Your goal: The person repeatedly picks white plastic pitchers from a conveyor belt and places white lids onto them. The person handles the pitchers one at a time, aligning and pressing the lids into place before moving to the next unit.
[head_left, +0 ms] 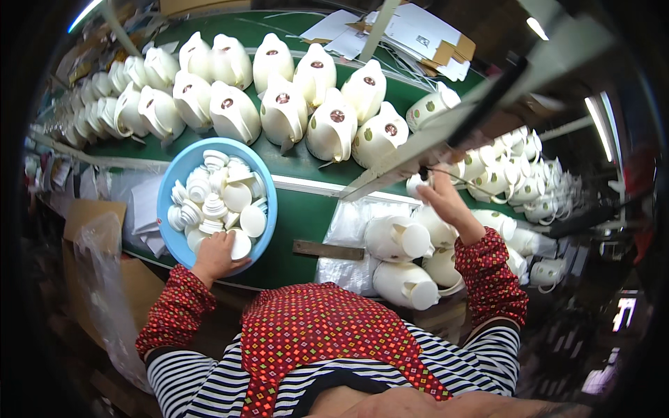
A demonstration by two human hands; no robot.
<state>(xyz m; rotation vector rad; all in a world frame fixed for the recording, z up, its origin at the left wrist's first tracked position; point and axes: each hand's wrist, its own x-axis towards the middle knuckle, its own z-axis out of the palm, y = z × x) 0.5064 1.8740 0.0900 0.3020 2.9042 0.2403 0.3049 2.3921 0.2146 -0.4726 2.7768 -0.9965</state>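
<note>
My left hand [216, 256] reaches into a light blue basin [164, 216], its fingers closed on a round white plastic lid [240, 244] at the near rim. Several more white lids with stepped, threaded undersides [214, 205] fill the basin. My right hand [444, 198] is raised at the right, beside a slanted metal post [390, 171]. Its thumb and fingers close on a small round white piece [417, 186], which looks like another lid. Below that hand, cream-coloured jugs [394, 237] with white lids lie on their sides.
Two rows of cream jugs [283, 104] stand across the green bench [293, 209]. More jugs [516, 167] are crowded at the right. Clear plastic bags [348, 240] and a dark flat bar [328, 250] lie before me. Cardboard and papers [418, 31] lie at the back.
</note>
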